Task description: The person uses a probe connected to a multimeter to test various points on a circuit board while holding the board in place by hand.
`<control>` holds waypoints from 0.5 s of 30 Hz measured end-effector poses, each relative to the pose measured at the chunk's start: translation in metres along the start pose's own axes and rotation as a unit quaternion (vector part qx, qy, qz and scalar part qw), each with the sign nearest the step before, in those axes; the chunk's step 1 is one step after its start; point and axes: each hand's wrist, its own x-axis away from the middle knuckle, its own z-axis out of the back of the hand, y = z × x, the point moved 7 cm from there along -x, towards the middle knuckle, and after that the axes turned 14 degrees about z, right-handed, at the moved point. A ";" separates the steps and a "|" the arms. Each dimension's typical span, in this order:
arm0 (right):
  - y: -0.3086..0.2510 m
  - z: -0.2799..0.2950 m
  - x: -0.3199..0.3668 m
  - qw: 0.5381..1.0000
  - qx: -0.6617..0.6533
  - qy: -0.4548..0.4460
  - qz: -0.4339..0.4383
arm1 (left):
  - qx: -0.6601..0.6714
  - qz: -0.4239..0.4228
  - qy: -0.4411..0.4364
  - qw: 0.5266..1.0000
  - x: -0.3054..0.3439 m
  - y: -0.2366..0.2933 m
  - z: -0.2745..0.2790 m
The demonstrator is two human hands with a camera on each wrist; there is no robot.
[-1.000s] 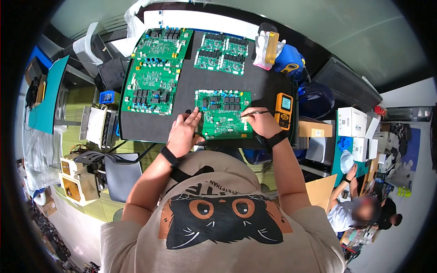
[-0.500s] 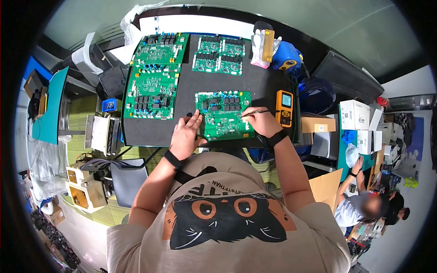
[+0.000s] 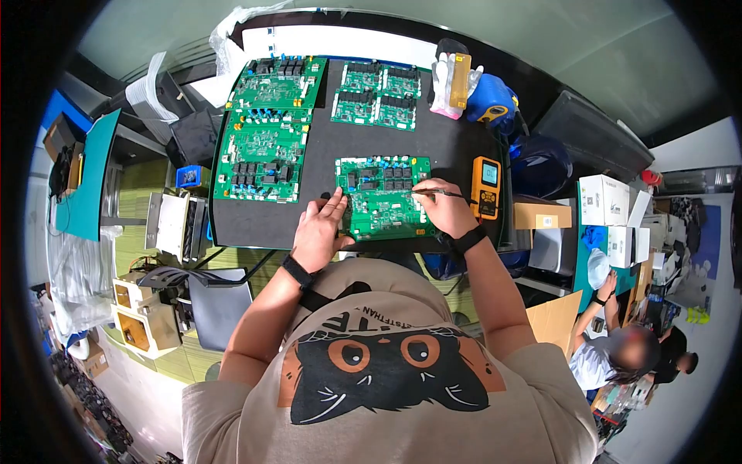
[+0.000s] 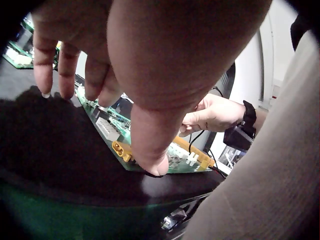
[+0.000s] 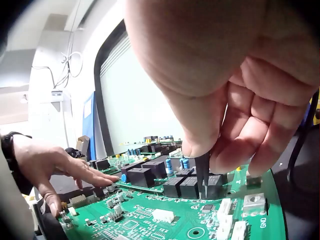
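Note:
A green circuit board [image 3: 379, 213] with black relays and white connectors lies on the table in front of the person. My left hand [image 3: 318, 229] rests along its left edge, fingers extended; in the left wrist view the thumb [image 4: 150, 150] lies at the near corner by a yellow connector [image 4: 121, 150]. Pinched in my right hand [image 3: 450, 213] are black tweezers [image 5: 202, 172], pointing steeply down. Their two tips are at the board's surface, just in front of the row of black relays [image 5: 190, 188]. Some of the right fingers hang loosely behind the tweezers.
An orange handheld meter [image 3: 486, 188] lies right of the board. Larger green boards [image 3: 263, 147] sit at the left, and several small boards [image 3: 376, 108] at the back. Gloves [image 3: 444, 81] and a blue device [image 3: 491, 98] stand at the back right. Another person [image 3: 603, 356] works farther right.
The right hand has brought the tweezer tips slightly farther from the body across the board, closer to the relays. The left hand stays at the board's edge; the head view shifts a little.

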 end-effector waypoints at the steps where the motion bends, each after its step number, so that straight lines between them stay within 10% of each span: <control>1: 0.001 -0.002 0.002 1.000 -0.004 0.010 0.013 | -0.013 -0.006 0.010 1.000 0.000 0.000 0.000; 15: 0.005 -0.002 0.004 0.999 -0.017 -0.008 0.028 | -0.009 0.007 -0.001 1.000 0.006 0.001 0.000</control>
